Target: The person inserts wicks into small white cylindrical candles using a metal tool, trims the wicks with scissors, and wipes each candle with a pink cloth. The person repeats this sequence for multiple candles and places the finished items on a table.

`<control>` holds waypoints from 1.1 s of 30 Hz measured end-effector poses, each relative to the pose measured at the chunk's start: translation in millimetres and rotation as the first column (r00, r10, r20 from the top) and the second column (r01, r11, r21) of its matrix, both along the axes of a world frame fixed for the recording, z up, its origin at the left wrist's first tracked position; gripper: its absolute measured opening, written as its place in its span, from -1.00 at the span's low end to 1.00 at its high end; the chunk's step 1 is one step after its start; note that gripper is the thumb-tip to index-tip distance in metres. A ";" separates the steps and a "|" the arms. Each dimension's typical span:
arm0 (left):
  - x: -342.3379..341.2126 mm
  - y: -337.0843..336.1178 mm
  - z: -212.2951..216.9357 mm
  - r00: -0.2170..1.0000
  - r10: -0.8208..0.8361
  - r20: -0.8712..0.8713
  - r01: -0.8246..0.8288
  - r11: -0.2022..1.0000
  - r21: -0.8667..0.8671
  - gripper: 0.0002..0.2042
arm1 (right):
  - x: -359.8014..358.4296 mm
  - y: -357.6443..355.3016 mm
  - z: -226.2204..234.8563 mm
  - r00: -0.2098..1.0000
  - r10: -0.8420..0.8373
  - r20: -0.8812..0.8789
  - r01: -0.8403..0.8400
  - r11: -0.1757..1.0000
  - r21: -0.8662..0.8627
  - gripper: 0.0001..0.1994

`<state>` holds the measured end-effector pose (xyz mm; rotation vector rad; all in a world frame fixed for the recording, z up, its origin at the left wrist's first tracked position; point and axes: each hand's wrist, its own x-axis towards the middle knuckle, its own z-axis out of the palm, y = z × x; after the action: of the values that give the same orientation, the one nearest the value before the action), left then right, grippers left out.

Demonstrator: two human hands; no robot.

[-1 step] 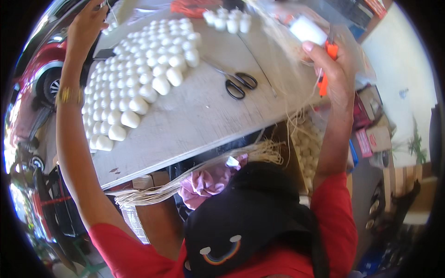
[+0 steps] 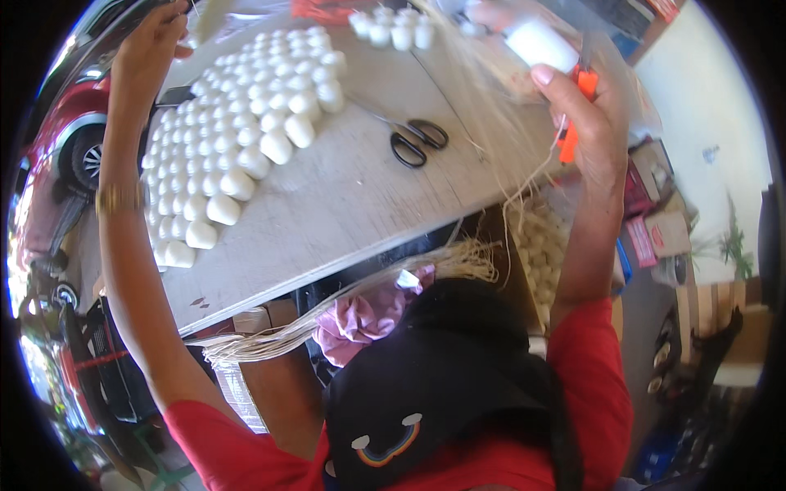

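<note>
My right hand (image 2: 583,110) is closed around an orange box cutter (image 2: 579,114), its blade pointing up. A pale strand (image 2: 540,168) hangs from beside its fingers past the table edge. Near that hand lies a white cylinder-like item (image 2: 540,45), with blurred translucent strands (image 2: 471,74) to its left. My left hand (image 2: 155,41) is raised at the top left, fingers curled; a thin white line shows at the fingertips, but the hold is partly cut off by the frame. Rows of white rounded pieces (image 2: 237,123) cover the table beside my left arm.
Black-handled scissors (image 2: 417,143) lie on the grey table (image 2: 360,196). A smaller white group (image 2: 393,31) stands at the back. A bundle of pale fibres (image 2: 262,340) and pink cloth (image 2: 360,323) lie below the front edge. A box of cream pieces (image 2: 540,245) is at right.
The view has shifted slightly, and the strands near my right hand have swung. My right hand still grips the box cutter; my left stays raised.
</note>
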<state>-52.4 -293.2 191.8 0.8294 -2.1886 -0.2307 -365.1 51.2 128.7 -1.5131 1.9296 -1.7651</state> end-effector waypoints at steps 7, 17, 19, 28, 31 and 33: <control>-41.4 218.0 -80.6 0.854 -0.437 -0.282 0.519 0.749 0.411 -0.76 | 52.4 26.0 -2.2 0.868 0.418 0.268 -0.363 0.902 -0.234 -0.64; -67.1 292.5 -158.9 0.619 -0.374 -0.691 0.778 0.413 0.474 -0.45 | 91.0 43.6 -52.1 0.668 0.404 0.625 -0.566 0.821 0.073 -0.57; -66.5 294.7 -172.1 0.635 -0.315 -0.706 0.765 0.383 0.518 -0.48 | 99.0 44.9 -68.6 0.614 0.415 0.671 -0.562 0.827 0.003 -0.58; -83.1 306.0 -171.1 0.535 -0.161 -0.830 0.835 0.249 0.490 -0.50 | 87.7 59.9 -85.4 0.757 0.367 0.541 -0.487 0.869 0.092 -0.58; -101.0 302.8 -166.6 0.664 -0.302 -0.684 0.745 0.342 0.572 -0.53 | 69.7 81.7 -82.8 0.809 0.259 0.528 -0.399 0.901 0.169 -0.58; -114.8 302.6 -166.0 0.696 -0.354 -0.625 0.717 0.295 0.632 -0.56 | 61.4 92.2 -87.6 0.908 0.185 0.376 -0.265 0.949 0.172 -0.61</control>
<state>-167.2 9.4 25.8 0.3513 -1.7967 -1.8308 -303.7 143.3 41.1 -1.1890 1.6334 -1.5404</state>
